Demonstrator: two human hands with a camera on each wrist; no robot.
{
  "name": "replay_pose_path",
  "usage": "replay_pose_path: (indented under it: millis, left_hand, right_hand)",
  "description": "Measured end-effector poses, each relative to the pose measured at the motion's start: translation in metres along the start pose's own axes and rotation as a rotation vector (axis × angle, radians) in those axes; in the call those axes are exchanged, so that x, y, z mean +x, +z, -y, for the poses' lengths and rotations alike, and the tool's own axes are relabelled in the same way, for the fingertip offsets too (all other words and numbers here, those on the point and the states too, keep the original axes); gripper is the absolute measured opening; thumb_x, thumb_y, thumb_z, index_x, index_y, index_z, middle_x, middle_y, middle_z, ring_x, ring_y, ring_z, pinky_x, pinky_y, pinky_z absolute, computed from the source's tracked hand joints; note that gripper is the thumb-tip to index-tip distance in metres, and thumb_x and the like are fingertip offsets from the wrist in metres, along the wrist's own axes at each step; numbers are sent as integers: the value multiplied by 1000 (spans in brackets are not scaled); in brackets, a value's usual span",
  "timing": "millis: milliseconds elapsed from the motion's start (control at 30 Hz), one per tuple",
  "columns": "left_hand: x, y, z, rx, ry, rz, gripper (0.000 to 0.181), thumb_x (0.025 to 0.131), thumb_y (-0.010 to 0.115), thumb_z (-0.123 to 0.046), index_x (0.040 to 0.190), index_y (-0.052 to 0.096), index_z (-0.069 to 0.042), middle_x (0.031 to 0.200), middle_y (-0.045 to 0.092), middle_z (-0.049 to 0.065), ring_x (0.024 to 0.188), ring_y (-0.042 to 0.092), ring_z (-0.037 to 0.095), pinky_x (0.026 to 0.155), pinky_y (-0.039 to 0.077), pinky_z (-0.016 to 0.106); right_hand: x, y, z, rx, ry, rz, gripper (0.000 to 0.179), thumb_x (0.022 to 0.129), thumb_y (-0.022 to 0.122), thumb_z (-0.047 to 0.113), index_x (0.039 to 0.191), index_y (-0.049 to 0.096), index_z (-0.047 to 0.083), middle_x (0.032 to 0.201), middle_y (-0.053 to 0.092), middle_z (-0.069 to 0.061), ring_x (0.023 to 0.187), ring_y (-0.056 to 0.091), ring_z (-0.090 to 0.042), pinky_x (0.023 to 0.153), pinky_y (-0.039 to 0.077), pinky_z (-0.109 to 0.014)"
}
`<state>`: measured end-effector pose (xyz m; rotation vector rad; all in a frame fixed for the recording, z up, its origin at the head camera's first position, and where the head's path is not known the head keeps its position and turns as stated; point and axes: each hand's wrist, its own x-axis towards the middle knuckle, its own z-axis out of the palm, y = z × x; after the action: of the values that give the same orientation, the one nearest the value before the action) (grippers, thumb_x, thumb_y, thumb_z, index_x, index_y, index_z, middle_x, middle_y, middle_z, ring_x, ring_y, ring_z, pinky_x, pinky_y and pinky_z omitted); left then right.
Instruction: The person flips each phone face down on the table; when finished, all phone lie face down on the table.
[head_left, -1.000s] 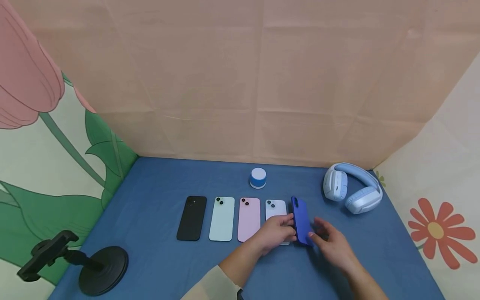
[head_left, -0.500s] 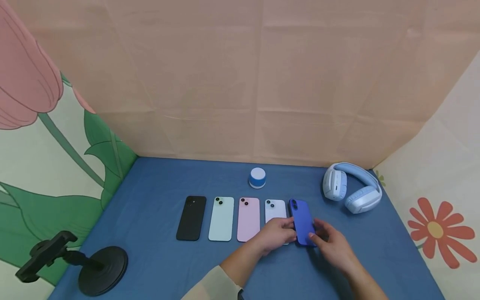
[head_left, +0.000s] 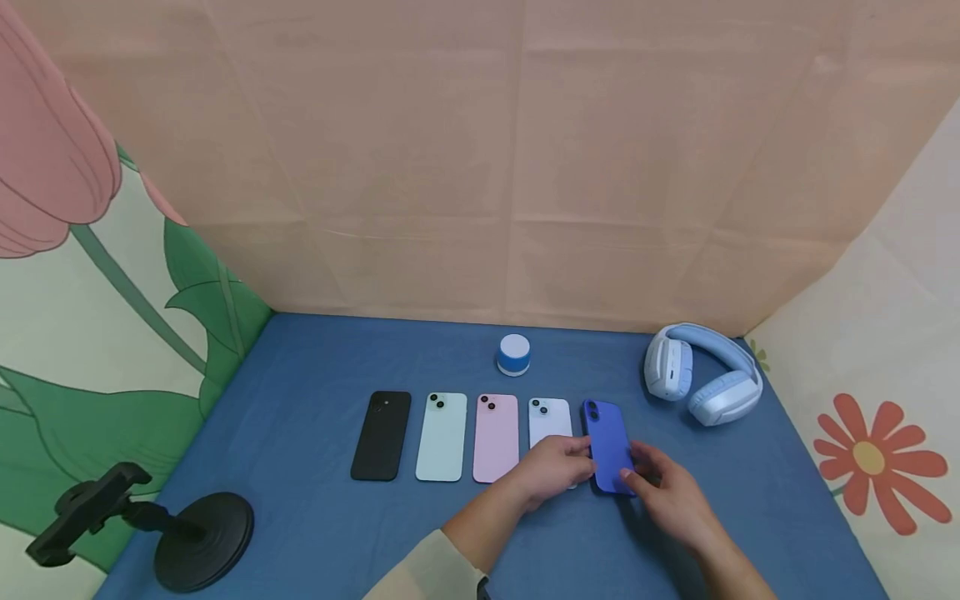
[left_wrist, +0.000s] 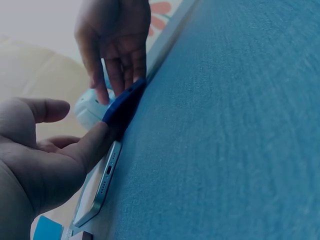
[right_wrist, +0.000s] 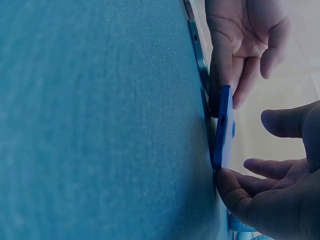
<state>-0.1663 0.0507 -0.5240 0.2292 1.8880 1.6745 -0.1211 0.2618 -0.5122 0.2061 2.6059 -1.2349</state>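
Observation:
A blue-violet phone (head_left: 609,446) lies back up between the two hands, at the right end of a row of phones. It leans, its left edge raised off the cloth. Under that raised edge are the fingers of my left hand (head_left: 551,471), with the thumb standing apart in the left wrist view. On the opposite side, my right hand (head_left: 667,492) has its fingertips at the phone's lower right edge, and the right wrist view shows its thumb (right_wrist: 282,124) free of the phone. A pale phone (head_left: 550,421) is partly hidden behind the left hand.
Pink (head_left: 496,437), mint (head_left: 441,437) and black (head_left: 381,436) phones continue the row leftward. Behind it stands a small blue-and-white round container (head_left: 513,356). Light blue headphones (head_left: 705,375) lie at the back right; a black phone stand (head_left: 202,542) is at the front left.
The blue-violet phone has gone from a steep tilt to a flatter lean, its back now facing more upward. Both hands stay almost in place beside it.

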Motion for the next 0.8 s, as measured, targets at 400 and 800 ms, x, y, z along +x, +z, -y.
replay_pose_path:
  millis: [400, 800]
  left_hand:
    - [-6, -9, -3, -47, 9, 42, 47, 102, 65, -18, 145, 58, 1, 149, 59, 9, 127, 64, 25, 108, 50, 46]
    - [-13, -8, -6, -32, 26, 40, 49, 102, 65, -18, 146, 57, 2, 148, 59, 12, 130, 62, 26, 108, 50, 46]
  right_hand:
    - [0, 0, 1, -1, 4, -5, 63, 103, 65, 32, 151, 46, -4, 148, 53, -25, 126, 58, -40, 99, 53, -54]
    - [-2, 1, 2, 4, -16, -7, 62, 103, 65, 30, 152, 45, -4, 149, 53, -26, 127, 57, -40, 101, 50, -56]
